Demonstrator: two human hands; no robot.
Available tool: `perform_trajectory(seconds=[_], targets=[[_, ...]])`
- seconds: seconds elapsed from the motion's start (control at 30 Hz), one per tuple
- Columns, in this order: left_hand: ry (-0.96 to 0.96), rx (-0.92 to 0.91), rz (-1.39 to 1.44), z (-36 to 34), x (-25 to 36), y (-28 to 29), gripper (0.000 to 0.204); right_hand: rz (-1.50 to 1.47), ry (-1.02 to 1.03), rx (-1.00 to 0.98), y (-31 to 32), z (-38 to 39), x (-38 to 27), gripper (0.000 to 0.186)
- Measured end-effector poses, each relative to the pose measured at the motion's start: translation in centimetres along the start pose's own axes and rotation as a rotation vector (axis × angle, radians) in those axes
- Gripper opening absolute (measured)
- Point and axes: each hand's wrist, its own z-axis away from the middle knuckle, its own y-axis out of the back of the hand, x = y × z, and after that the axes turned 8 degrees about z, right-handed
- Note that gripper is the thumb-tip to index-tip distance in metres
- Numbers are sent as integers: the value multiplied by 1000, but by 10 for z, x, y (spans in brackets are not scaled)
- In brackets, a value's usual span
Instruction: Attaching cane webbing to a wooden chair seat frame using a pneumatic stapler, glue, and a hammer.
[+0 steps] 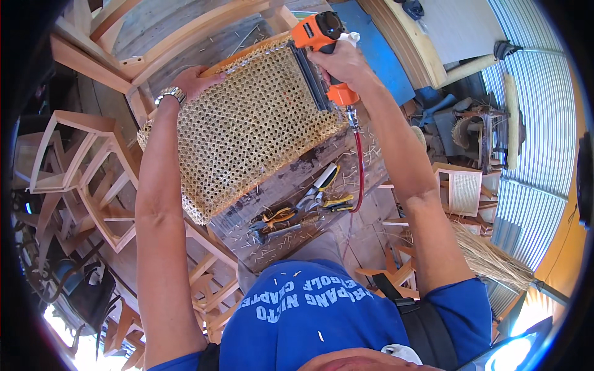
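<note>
A woven cane panel [247, 117] on a wooden frame lies tilted on the workbench in front of me. My left hand [195, 83] grips its far left edge, with the thumb along the rim and the other fingers partly hidden. In my right hand [341, 63] is an orange and black air staple gun [342, 94], fingers wrapped around its handle. The gun's dark magazine lies along the panel's right edge, its head at the far right corner. From the gun's lower end a red air hose [359, 167] runs down toward me.
Pliers [279, 215], yellow-handled scissors [317, 191] and scattered cane bits lie on the workbench [247, 244] nearest me. Bare wooden chair frames [93, 154] crowd the left side. A blue board [377, 49] is at the far right; a bundle of dry strands [486, 250] lies at right.
</note>
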Motion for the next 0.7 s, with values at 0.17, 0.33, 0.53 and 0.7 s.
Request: perform_trajectory(seconds=[0.17, 0.33, 0.53, 0.7], targets=[[33, -46, -18, 0, 7, 3, 81, 20, 19, 0, -7, -6, 0, 16], [53, -45, -20, 3, 11, 4, 83, 118, -19, -5, -17, -18, 1, 22], [45, -15, -31, 0, 9, 4, 84, 271, 53, 100, -24, -23, 0, 26], [29, -63, -69, 4, 15, 5, 90, 112, 4, -8, -1, 42, -12, 25]])
